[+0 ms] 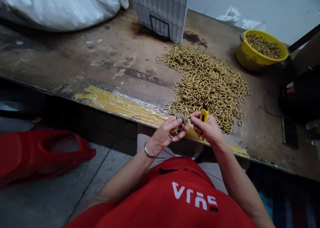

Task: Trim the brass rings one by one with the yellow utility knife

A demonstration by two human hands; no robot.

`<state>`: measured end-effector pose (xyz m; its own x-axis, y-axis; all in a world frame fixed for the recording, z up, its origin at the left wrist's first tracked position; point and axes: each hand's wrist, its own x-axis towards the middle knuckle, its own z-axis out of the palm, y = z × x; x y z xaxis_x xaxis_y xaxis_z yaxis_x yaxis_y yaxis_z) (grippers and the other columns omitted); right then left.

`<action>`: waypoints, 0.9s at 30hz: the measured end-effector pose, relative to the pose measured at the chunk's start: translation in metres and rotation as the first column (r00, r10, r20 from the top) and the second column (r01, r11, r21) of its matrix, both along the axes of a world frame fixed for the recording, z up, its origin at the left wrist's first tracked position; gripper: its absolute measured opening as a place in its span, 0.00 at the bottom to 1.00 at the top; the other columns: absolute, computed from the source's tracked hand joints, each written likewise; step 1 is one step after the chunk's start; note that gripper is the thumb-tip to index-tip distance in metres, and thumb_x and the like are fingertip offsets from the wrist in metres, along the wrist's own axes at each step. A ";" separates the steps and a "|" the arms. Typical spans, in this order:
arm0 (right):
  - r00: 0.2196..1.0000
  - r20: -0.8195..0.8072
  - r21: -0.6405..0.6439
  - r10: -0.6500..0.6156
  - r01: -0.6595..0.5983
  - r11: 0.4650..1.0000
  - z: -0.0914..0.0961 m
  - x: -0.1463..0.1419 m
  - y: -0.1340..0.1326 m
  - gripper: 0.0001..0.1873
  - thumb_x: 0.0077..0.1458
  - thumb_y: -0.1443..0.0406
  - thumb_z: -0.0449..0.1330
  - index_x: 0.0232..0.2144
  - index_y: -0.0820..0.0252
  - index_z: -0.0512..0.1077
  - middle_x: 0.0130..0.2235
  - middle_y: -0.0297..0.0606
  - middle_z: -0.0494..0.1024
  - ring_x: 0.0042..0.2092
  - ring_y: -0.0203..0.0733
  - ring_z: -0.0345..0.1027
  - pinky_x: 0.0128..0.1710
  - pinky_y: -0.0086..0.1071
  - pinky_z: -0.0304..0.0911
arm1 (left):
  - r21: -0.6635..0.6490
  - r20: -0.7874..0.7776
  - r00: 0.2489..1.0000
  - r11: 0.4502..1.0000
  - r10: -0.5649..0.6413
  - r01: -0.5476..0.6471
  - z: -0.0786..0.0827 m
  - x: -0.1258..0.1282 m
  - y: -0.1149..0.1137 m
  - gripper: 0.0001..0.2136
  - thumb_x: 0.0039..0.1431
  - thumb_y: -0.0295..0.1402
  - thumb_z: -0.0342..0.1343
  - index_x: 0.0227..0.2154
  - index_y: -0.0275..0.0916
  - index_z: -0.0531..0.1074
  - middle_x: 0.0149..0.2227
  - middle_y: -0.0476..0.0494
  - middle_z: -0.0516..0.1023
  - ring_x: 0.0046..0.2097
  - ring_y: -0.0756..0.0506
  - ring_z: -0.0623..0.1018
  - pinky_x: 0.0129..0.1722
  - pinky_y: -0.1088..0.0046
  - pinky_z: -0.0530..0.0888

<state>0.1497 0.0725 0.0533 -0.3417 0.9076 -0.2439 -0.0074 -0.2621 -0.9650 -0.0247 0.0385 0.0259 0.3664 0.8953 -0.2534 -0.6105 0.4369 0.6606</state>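
Observation:
Several brass-coloured rings [173, 132] are held in my left hand [166, 133], whose fingers are curled around them. A small grey piece [180, 117] sticks out at its fingertips; its kind is unclear. My right hand [208, 128] is closed around a yellow utility knife [204, 115], its dark blade end pointing up and away from me. Thumb and forefinger of that hand meet a single ring [186, 120] between the two hands. Just beyond my hands, a wide heap of the same rings [210, 85] is spread on the wooden table.
A yellow basin [250, 56] of rings stands at the back right. A grey ridged panel [160, 11] rises behind the heap. A white sack [62, 8] lies at the back left, a phone [290, 133] at the right. A red plastic chair [45, 154] is at floor level on the left.

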 end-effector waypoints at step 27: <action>0.166 0.907 0.419 -0.387 -0.447 0.791 0.003 0.000 0.035 0.11 0.62 0.70 0.54 0.43 0.61 0.75 0.44 0.45 0.79 0.40 0.44 0.72 0.33 0.34 0.53 | 0.122 -0.275 0.960 0.989 -0.053 0.089 0.012 0.002 -0.017 0.17 0.58 0.45 0.62 0.25 0.39 0.64 0.20 0.55 0.64 0.19 0.56 0.61 0.16 0.81 0.53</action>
<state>0.1492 0.1074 0.0558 -0.2474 0.9656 0.0805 0.9644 0.2535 -0.0760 -0.0224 0.0212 0.0382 0.3642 0.9016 -0.2335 -0.3718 0.3706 0.8511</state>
